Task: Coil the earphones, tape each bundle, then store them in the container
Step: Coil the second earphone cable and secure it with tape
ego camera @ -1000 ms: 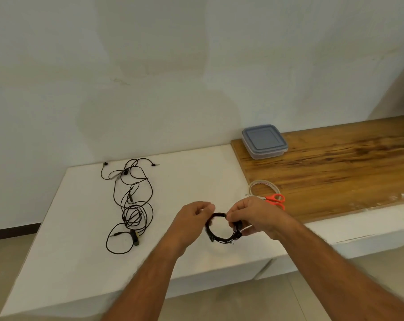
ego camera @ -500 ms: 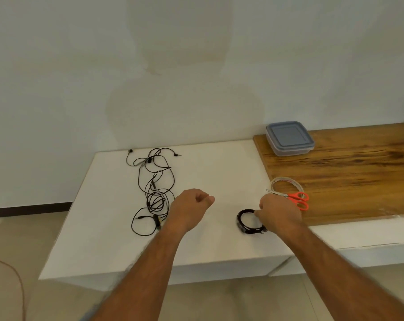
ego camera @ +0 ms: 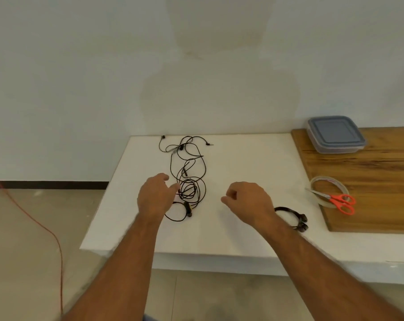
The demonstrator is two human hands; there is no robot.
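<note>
A tangle of loose black earphones (ego camera: 187, 172) lies on the white counter (ego camera: 242, 158). My left hand (ego camera: 155, 195) hovers at the tangle's left side with relaxed fingers, holding nothing. My right hand (ego camera: 247, 202) floats over the counter with fingers loosely curled, empty. A coiled black earphone bundle (ego camera: 293, 216) rests on the counter behind my right wrist, partly hidden by it. A clear tape roll (ego camera: 329, 192) sits on the wooden board (ego camera: 381, 177), with orange-handled scissors (ego camera: 335, 201) across it. The lidded plastic container (ego camera: 335, 134) stands at the board's far corner.
The counter's left edge drops to a tiled floor, where a thin orange cord (ego camera: 45, 228) runs. A plain wall rises directly behind the counter.
My right hand set the coiled bundle down on the counter and let go, then moved left. My left hand reached toward the loose tangle. The view swung left.
</note>
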